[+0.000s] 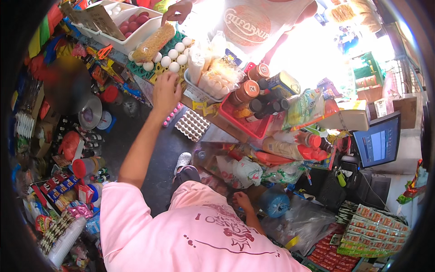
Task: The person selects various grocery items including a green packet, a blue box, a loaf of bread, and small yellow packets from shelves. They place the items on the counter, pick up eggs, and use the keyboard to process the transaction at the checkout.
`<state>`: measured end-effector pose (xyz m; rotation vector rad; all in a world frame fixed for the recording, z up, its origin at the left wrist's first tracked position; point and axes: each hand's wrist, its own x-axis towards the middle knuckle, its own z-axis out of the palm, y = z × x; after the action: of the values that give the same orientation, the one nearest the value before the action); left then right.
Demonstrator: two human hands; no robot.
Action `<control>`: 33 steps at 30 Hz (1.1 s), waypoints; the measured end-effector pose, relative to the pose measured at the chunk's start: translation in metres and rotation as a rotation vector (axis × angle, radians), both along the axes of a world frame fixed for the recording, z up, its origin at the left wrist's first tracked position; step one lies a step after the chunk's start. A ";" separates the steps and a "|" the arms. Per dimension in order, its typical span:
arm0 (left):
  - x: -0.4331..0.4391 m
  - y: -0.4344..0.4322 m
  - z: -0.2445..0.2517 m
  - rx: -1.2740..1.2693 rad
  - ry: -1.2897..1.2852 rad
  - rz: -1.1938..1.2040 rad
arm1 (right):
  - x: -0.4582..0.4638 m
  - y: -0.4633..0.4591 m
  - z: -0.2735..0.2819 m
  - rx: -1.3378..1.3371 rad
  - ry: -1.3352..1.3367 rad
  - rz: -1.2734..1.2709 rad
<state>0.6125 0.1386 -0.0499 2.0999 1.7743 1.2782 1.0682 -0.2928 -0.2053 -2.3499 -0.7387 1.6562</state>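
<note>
My left hand (166,90) is raised at the counter's edge, fingers bent, just below a yellow and green egg tray holding white eggs (174,67); nothing shows in it, though its palm side is partly hidden. A long clear bag of yellow dry food, perhaps pasta (154,41), lies across the eggs at the left, with another person's hand (177,12) at its top end. My right hand (242,200) hangs low beside my shirt, fingers curled, near plastic bags; whether it holds something is unclear. A basin of bagged goods (200,93) stands right of my left hand.
White bins of reddish eggs (134,23) stand at upper left. A red tray (244,122) carries jars and bottles. A monitor (377,139) stands at right. Below the counter are an empty egg tray (192,125) and pink-capped bottles (173,115). Packed goods crowd the left. A person stands across the counter.
</note>
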 end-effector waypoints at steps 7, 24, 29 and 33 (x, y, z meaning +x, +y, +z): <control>0.101 -0.079 -0.015 -0.132 -0.120 -0.060 | 0.002 -0.004 0.012 -0.086 0.036 -0.220; 0.070 -0.036 0.006 0.095 -0.352 0.066 | 0.003 0.036 -0.006 -0.045 0.050 -0.105; -0.045 0.053 0.051 0.277 0.044 0.187 | 0.001 0.024 -0.013 -0.030 -0.113 -0.105; -0.085 0.110 0.065 0.213 0.196 -0.081 | 0.004 0.012 -0.030 0.000 -0.316 0.078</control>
<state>0.5278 0.2483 0.0149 2.4637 1.6674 1.3335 1.0725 -0.2805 -0.2353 -2.6480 -0.8936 1.3225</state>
